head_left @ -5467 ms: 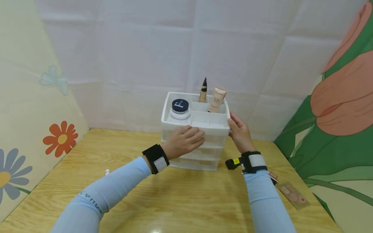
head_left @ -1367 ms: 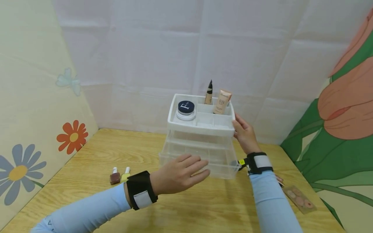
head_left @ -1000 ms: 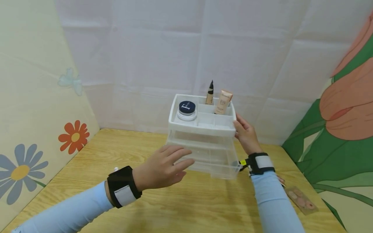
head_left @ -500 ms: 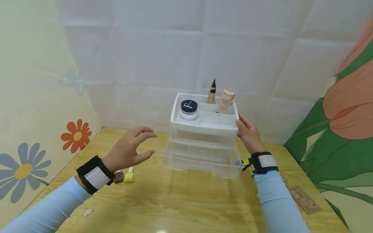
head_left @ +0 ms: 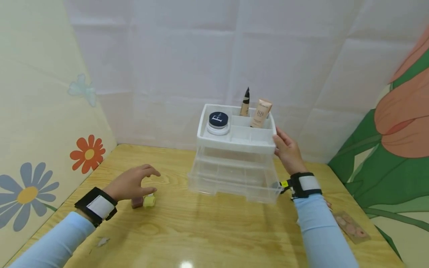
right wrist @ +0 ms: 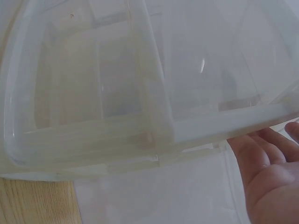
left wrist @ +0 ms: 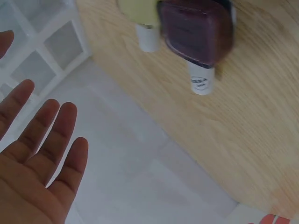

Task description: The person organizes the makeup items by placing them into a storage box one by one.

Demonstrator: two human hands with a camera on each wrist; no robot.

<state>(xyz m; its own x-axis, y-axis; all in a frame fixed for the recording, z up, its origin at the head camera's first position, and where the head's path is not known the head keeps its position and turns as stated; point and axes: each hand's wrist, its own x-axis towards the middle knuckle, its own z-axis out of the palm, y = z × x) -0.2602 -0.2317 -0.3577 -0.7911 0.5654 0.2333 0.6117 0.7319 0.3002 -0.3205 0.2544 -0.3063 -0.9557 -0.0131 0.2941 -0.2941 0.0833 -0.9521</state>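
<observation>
A white drawer organizer (head_left: 236,146) stands toward the back of the table, one clear drawer (head_left: 234,186) pulled out at its front. My right hand (head_left: 289,153) grips the organizer's right side near the top, thumb at the front corner. My left hand (head_left: 131,183) hovers at the left, thumb and fingers spread with nothing between them. Just by its thumb stand a dark brown nail polish bottle (head_left: 136,202) and a yellow nail polish bottle (head_left: 149,201). Both white caps show in the left wrist view, where the brown nail polish (left wrist: 196,32) is nearer.
The organizer's top tray bears a dark-lidded powder jar (head_left: 218,121), a black-tipped pen-like cosmetic (head_left: 245,104) and a BB cream tube (head_left: 261,113). A flat makeup palette (head_left: 352,226) lies on the right, beside my right forearm. A pale scrap (head_left: 102,241) is at front left.
The drawer, shut in the oldest frame, is now pulled out. My left hand has left its front and moved left and down to the nail polish bottles. My right hand keeps its grip.
</observation>
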